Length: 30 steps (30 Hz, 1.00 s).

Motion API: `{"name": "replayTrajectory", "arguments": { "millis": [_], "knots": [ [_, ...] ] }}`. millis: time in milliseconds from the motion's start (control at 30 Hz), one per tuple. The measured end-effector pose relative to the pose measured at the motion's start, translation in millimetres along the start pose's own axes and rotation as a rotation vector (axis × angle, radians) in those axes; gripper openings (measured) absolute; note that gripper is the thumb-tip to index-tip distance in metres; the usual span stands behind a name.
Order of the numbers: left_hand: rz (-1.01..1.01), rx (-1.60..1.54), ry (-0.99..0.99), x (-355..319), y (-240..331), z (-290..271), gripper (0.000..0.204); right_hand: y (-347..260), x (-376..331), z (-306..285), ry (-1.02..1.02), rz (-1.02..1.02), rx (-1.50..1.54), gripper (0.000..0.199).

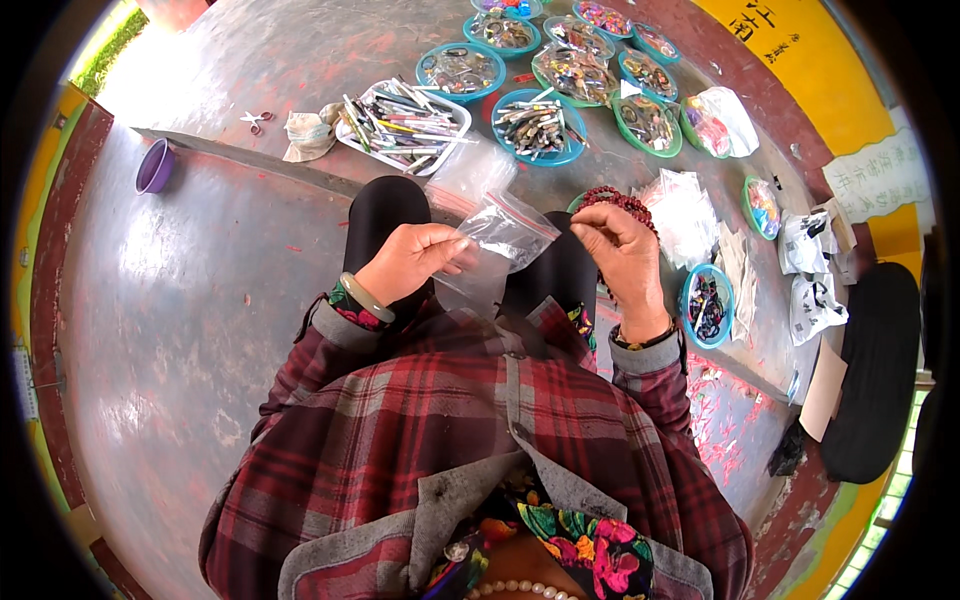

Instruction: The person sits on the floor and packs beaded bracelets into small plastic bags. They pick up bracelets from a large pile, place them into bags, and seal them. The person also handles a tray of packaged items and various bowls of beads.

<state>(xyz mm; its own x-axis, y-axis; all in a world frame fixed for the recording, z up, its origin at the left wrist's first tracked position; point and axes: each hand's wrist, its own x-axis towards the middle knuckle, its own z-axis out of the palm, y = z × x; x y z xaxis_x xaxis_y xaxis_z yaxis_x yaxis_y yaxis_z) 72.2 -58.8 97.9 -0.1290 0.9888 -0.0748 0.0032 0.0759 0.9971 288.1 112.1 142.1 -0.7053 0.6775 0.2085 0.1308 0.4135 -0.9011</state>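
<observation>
My left hand [415, 262] pinches a clear plastic zip bag [508, 232] with a red line along its top, held over my lap. The bag looks flat, and its free corner points toward my right hand. My right hand [625, 255] is closed, thumb against fingertips, just right of that corner; anything in the pinch is too small to make out. Strings of dark red beads [618, 198] show right behind its knuckles. Whether they touch the hand I cannot tell. A stack of clear bags [475, 175] lies beyond my knees.
Ahead stand a white basket [463, 118] of pens, a blue basin [580, 152] of pens and several basins of small goods. On the right are white plastic bags [678, 215] and a blue basket [728, 325]. Scissors [257, 122] and a purple basin [155, 168] lie left.
</observation>
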Motion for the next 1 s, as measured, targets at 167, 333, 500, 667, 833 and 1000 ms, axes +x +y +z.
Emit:
{"name": "replayTrajectory", "arguments": {
  "millis": [167,333,500,667,833,1000],
  "knots": [
    [0.098,0.192,-0.031,0.9,-4.8,2.3,0.022,-25.9,-3.3,14.5,-0.204,0.049,-0.055,0.03],
    [0.191,0.382,-0.053,-1.1,0.0,3.3,0.02,-4.0,-2.6,25.3,-0.241,-0.093,-0.092,0.019],
    [0.23,0.389,0.052,-0.3,10.3,6.4,0.028,-3.2,-4.4,30.5,-0.19,-0.112,-0.105,0.011],
    [0.481,0.763,0.063,-2.3,55.2,10.9,0.04,-18.1,-6.2,43.0,-0.144,-0.445,-0.372,0.006],
    [0.554,0.933,0.002,-6.4,66.6,21.0,0.022,-21.1,-11.4,55.4,-0.192,-0.607,-0.594,0.01],
    [0.553,0.991,0.023,-13.4,61.1,21.0,0.016,-21.6,-17.9,60.2,-0.197,-0.63,-0.581,0.018]
  ]
}}
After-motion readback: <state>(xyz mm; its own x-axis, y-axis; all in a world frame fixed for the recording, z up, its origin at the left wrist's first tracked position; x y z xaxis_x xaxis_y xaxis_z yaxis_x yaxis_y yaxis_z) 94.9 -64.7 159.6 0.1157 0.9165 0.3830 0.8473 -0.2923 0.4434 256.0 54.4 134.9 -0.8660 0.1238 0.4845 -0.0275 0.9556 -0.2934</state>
